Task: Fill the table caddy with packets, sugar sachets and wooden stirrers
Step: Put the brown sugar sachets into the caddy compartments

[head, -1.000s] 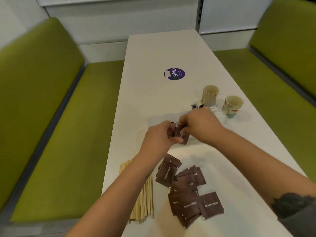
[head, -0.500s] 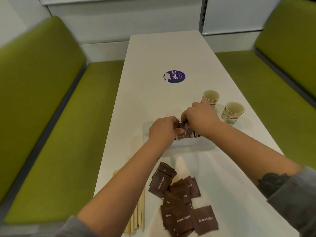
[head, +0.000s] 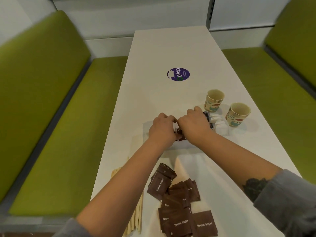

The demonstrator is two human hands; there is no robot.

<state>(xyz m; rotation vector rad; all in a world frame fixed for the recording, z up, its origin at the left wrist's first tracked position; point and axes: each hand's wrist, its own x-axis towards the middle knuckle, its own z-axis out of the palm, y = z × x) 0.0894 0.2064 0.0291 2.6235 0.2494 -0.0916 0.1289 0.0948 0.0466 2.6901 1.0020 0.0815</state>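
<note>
My left hand [head: 162, 130] and my right hand [head: 195, 126] meet over a clear table caddy [head: 183, 145] at mid-table. Both pinch a small stack of brown sugar sachets [head: 178, 134] that stands in the caddy between them. Most of the caddy is hidden under my hands. Several loose brown sugar sachets [head: 179, 202] lie spread near the front edge. Wooden stirrers [head: 136, 214] lie in a bundle at the left edge, partly under my left forearm. Dark small packets [head: 207, 117] and white packets [head: 220, 127] lie just right of my right hand.
Two printed paper cups [head: 214, 100] [head: 238, 114] stand to the right of the caddy. A purple round sticker [head: 178, 74] marks the white table [head: 171, 48] farther back. Green bench seats [head: 59, 125] flank both sides.
Both hands moved forward and down with the sachets, from above the table into the caddy. My view shifted slightly forward.
</note>
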